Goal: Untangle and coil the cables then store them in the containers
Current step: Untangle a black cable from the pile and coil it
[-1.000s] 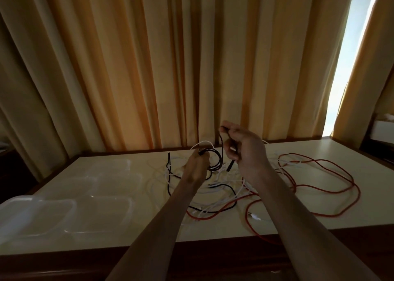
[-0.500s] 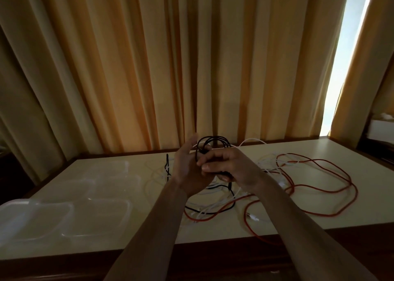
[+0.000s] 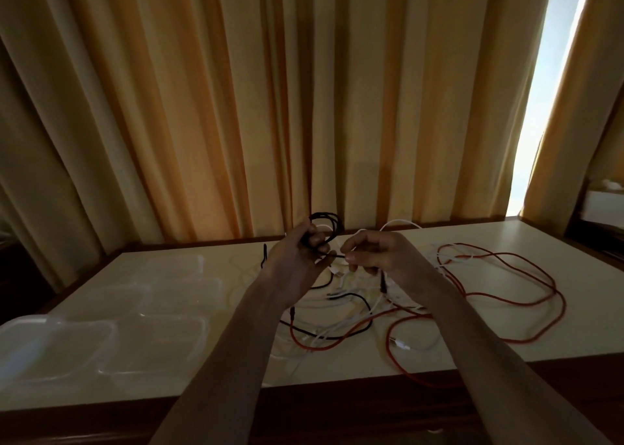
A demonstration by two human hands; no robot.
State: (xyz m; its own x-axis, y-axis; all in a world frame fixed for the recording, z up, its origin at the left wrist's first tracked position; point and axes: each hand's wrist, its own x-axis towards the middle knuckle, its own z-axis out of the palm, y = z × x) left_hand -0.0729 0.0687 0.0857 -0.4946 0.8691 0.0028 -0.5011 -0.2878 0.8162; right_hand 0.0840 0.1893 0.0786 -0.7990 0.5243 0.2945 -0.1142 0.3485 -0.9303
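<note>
the left hand (image 3: 297,262) is raised above the table (image 3: 540,330) with its fingers curled round a small coil of black cable (image 3: 326,228); the loops stand up out of the top of the fist, and the thumb lies across their lower part. a short straight run of the same black cable crosses from that fist to the right hand (image 3: 378,255), just beside it, where the fingertips (image 3: 347,257) pinch it; the other fingers of the right hand are bent under, and the light is too dim to be sure whether they hold anything more. from beneath the right hand a dark plug end hangs down, clear of the table. the rest of the black cable trails down to the tabletop below the wrists, lying tangled with white cables (image 3: 337,330). a long red cable (image 3: 506,265) sprawls in wide loops over the right half of the table and crosses the tangle near the front edge. clear plastic containers (image 3: 152,346) sit in a group on the left part of the table, well apart from the hands. orange curtains (image 3: 270,107) hang behind.
</note>
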